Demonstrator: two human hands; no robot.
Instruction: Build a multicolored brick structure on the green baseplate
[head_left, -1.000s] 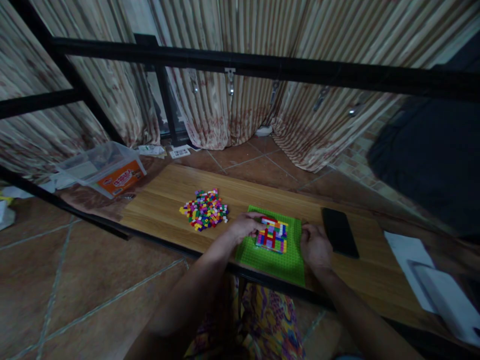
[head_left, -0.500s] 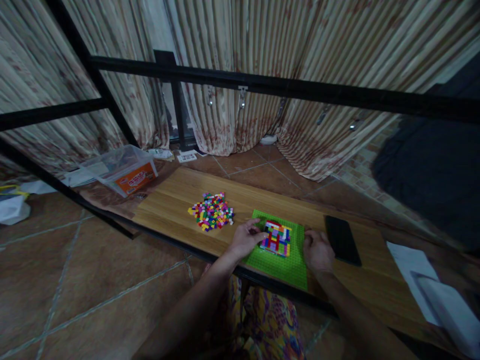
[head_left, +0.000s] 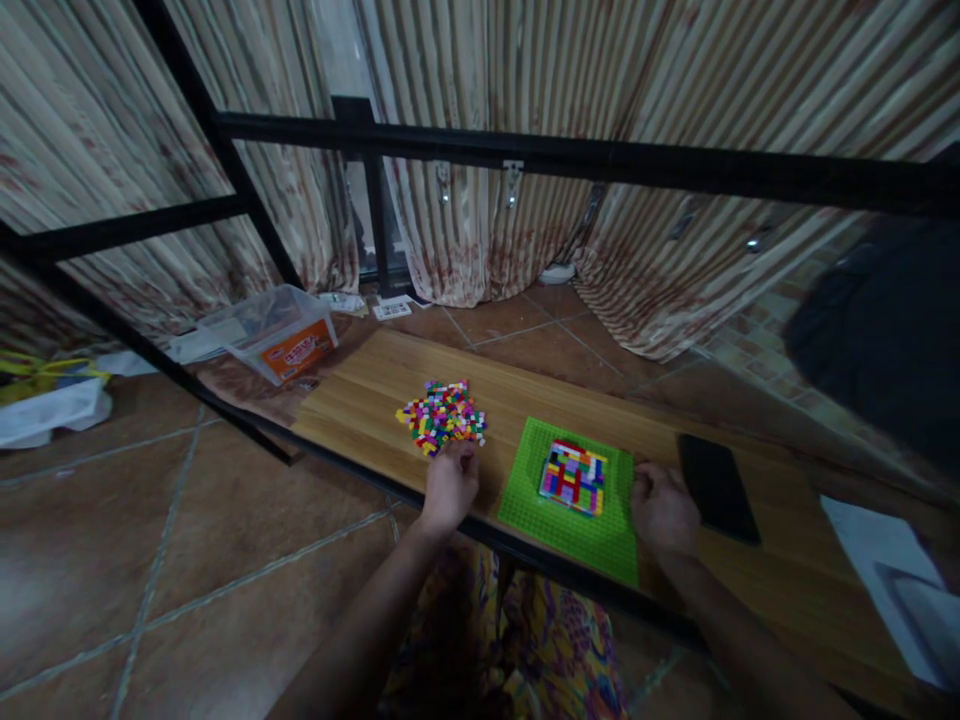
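Note:
My left hand point(head_left: 452, 485) is at the near edge of a pile of small coloured toy bricks point(head_left: 442, 413), fingers curled together towards it. Whatever it may pinch is hidden. A square of multicoloured bricks point(head_left: 574, 478) is built on a green studded baseplate point(head_left: 568, 540), with red bricks standing out in its middle. My right hand point(head_left: 666, 507) rests by the baseplate's right edge, its fingers bent in and closed. Anything between those fingers is too small or hidden to make out.
A black phone-like slab point(head_left: 718, 488) lies right of my right hand on the wooden table point(head_left: 360, 385). White paper point(head_left: 877, 570) is at the right end. A clear plastic box with an orange label point(head_left: 300, 352) stands at the left. A black metal rail point(head_left: 570, 155) crosses beyond the table.
My left hand has left the brick square and moved left to the pile. The right hand stays by the baseplate's edge. The whole view has shifted slightly.

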